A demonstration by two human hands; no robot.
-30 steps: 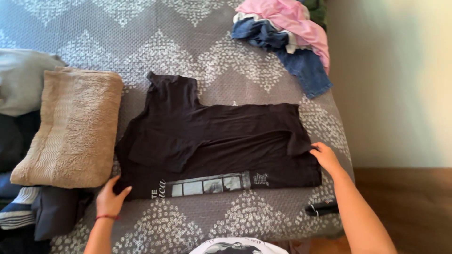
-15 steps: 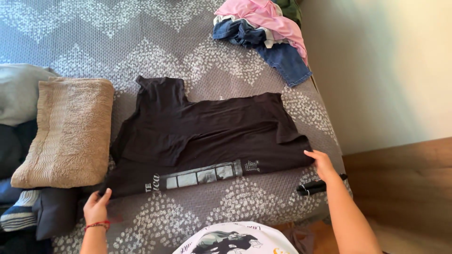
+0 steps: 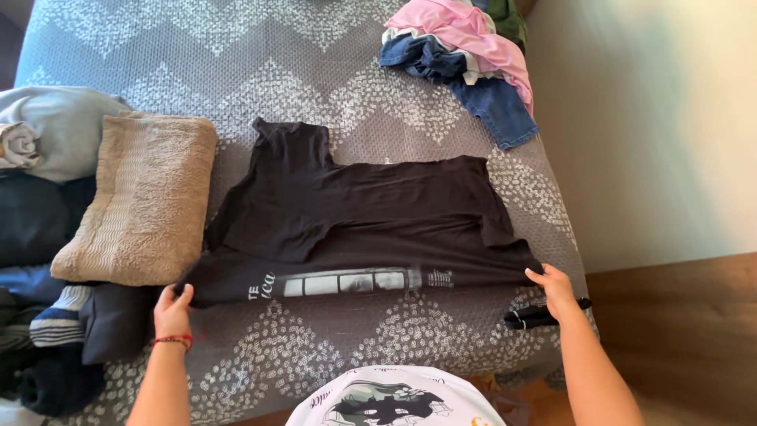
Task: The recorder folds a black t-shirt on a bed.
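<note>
A black T-shirt (image 3: 363,217) lies partly folded across a grey bed cover (image 3: 260,71) with a white zigzag pattern. A pale printed strip runs along the shirt's near edge. My left hand (image 3: 172,309) pinches the near left corner of the shirt. At the opposite end, my right hand (image 3: 554,288) grips the near right corner, and the edge is stretched straight between both hands. One sleeve sticks up toward the far side.
A folded tan towel (image 3: 142,201) lies left of the shirt, with grey and dark folded clothes (image 3: 47,229) beyond it. A heap of pink, blue and green garments (image 3: 473,55) sits at the far right. A small black object (image 3: 540,315) lies near my right hand. Wooden floor (image 3: 678,331) is right.
Both hands have drawn the shirt's near edge taut and slightly nearer to me. The camera shifted a little, so the bed sits further right in view.
</note>
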